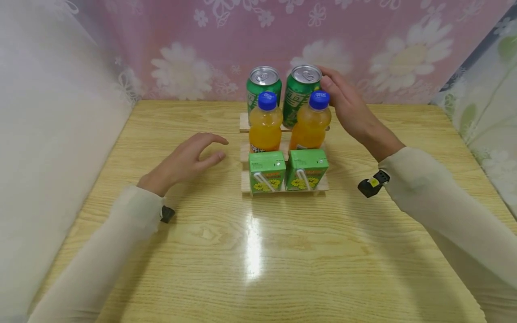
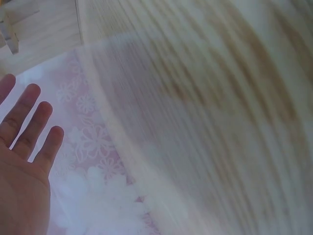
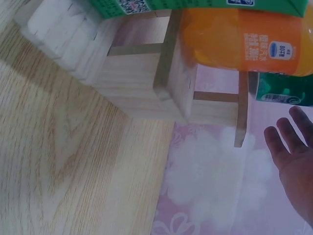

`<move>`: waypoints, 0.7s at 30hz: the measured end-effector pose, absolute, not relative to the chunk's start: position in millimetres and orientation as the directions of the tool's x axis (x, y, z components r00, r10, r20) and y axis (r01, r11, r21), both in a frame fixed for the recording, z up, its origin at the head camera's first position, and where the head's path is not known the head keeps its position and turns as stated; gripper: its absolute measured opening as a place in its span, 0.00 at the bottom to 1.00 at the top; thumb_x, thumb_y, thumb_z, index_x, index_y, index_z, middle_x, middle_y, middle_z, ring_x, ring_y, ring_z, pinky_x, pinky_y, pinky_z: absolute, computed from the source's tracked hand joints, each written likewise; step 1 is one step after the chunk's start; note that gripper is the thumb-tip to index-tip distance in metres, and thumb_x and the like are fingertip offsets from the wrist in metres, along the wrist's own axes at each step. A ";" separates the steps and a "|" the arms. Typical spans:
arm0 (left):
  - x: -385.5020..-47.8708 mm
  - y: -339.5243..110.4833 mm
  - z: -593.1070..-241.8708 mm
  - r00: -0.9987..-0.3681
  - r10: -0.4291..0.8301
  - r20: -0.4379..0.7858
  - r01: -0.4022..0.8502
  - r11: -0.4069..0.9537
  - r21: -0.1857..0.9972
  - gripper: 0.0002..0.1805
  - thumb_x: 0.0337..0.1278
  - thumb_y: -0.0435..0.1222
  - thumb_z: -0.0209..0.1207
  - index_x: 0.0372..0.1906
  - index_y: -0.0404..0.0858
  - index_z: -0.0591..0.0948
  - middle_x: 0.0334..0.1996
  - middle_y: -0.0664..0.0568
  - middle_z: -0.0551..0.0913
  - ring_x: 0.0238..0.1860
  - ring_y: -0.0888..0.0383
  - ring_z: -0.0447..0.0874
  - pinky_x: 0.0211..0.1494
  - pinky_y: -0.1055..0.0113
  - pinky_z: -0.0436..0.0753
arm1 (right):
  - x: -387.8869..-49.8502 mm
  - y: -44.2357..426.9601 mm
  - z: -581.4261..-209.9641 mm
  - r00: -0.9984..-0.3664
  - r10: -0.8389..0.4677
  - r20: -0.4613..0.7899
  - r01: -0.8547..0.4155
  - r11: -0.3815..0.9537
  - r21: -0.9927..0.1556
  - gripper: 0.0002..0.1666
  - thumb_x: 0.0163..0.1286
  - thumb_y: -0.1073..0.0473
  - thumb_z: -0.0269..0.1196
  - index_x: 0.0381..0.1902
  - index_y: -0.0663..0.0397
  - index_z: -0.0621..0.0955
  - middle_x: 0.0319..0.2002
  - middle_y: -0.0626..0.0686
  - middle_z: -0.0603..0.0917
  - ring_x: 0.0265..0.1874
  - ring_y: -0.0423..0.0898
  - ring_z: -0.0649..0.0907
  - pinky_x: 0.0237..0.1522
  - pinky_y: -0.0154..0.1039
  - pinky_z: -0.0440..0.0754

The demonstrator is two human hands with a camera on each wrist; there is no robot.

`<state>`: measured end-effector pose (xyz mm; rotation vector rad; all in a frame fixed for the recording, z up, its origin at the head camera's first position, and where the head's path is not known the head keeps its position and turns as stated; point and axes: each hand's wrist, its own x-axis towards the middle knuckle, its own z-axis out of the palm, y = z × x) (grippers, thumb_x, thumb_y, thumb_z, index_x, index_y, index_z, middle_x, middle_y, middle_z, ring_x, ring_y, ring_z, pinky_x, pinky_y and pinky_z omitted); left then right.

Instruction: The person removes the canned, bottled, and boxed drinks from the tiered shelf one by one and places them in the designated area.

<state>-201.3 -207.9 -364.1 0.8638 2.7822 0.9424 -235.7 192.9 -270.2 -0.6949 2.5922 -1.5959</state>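
Observation:
A stepped wooden rack (image 1: 245,154) carries drinks in two columns on three levels. On its top step stand a left green can (image 1: 254,92) and a right green can (image 1: 296,101). Two orange drink bottles with blue caps, the left bottle (image 1: 264,130) and the right bottle (image 1: 308,130), occupy the middle step. Below them are a left green juice box (image 1: 266,172) and a right green juice box (image 1: 307,170), each with a straw. My right hand (image 1: 349,105) is at the right can's right side, fingers extended; firm contact is unclear. Left of the rack, my left hand (image 1: 186,157) hovers with relaxed fingers, holding nothing.
The rack stands on a wood-grain table (image 1: 202,251). Behind it hangs a pink floral curtain (image 1: 250,45), with pale floral cloth at both sides. Each wrist wears a small black device, such as the right wrist device (image 1: 369,186).

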 end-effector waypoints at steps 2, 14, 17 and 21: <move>-199.9 -205.9 -363.9 -0.835 0.539 0.110 0.493 0.645 0.584 0.24 0.84 0.51 0.58 0.73 0.44 0.80 0.73 0.50 0.80 0.78 0.46 0.72 0.84 0.42 0.69 | -236.5 191.3 -269.1 -0.899 -0.384 0.208 -0.355 0.364 -0.861 0.34 0.91 0.40 0.40 0.87 0.38 0.63 0.81 0.54 0.70 0.79 0.58 0.72 0.86 0.59 0.65; -196.2 -189.6 -361.6 -0.803 0.580 0.140 0.541 0.609 0.580 0.25 0.81 0.51 0.61 0.73 0.45 0.80 0.73 0.52 0.81 0.78 0.48 0.74 0.84 0.43 0.70 | -240.7 184.2 -265.7 -0.873 -0.456 0.173 -0.286 0.192 -0.939 0.39 0.87 0.31 0.44 0.86 0.41 0.63 0.79 0.55 0.70 0.79 0.57 0.71 0.88 0.63 0.57; -196.2 -184.6 -361.5 -0.795 0.588 0.151 0.553 0.598 0.581 0.26 0.80 0.52 0.62 0.74 0.47 0.79 0.73 0.53 0.81 0.78 0.49 0.74 0.84 0.44 0.71 | -241.9 183.1 -265.8 -0.868 -0.469 0.162 -0.253 0.137 -0.958 0.40 0.87 0.32 0.47 0.86 0.42 0.62 0.79 0.56 0.69 0.79 0.58 0.70 0.89 0.62 0.56; -196.7 -179.4 -362.2 -0.779 0.604 0.169 0.574 0.577 0.581 0.28 0.79 0.52 0.64 0.75 0.48 0.79 0.74 0.53 0.80 0.78 0.50 0.74 0.84 0.44 0.71 | -243.3 182.1 -265.5 -0.876 -0.464 0.131 -0.199 0.101 -0.975 0.38 0.87 0.35 0.50 0.86 0.40 0.62 0.80 0.55 0.67 0.80 0.58 0.68 0.89 0.60 0.57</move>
